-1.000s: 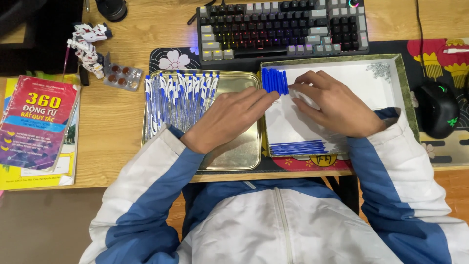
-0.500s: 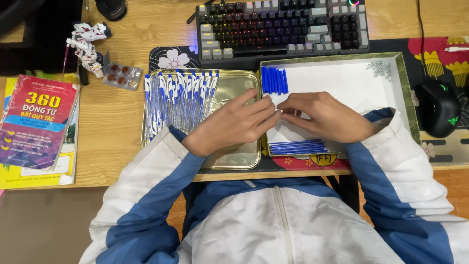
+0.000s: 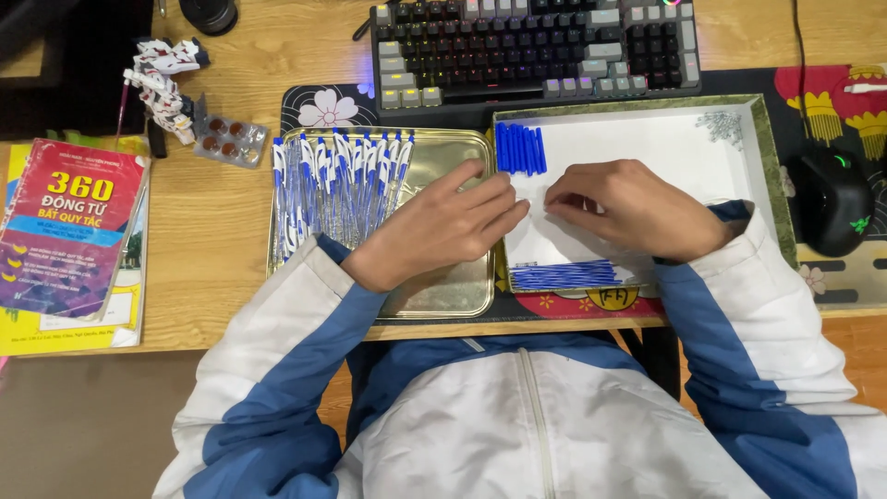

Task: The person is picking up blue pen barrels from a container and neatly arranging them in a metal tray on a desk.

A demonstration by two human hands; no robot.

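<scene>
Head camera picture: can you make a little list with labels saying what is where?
left hand: over gold tray, fingertips at white box's edge
right hand: inside white box, fingers curled
pens: row in gold tray's left part
blue caps: box's top left corner
blue refills: box's bottom edge
keyboard: behind both

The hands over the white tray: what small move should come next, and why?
Probably the left hand should reach back to the pens in the gold tray. Both hands meet over the white tray, the right hand beside the blue caps; what the fingers hold is hidden, and many pens wait.
</scene>
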